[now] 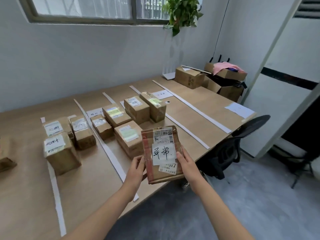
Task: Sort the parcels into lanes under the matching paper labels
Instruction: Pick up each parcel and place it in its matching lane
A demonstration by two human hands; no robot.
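The parcel (161, 154) hangs above the desk's (207, 99) near edge, gripped on its sides by the left hand (136, 168) and right hand (186, 164). Its handwritten tag faces up. Best to read that tag against the paper label (162, 94) by the far edge before lowering.

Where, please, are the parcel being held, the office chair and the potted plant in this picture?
Held parcel (161, 154): head view, on its white handwritten label.
Office chair (249, 126): head view, on the dark backrest beside the table edge.
Potted plant (181, 12): head view, on the green leaves by the window.
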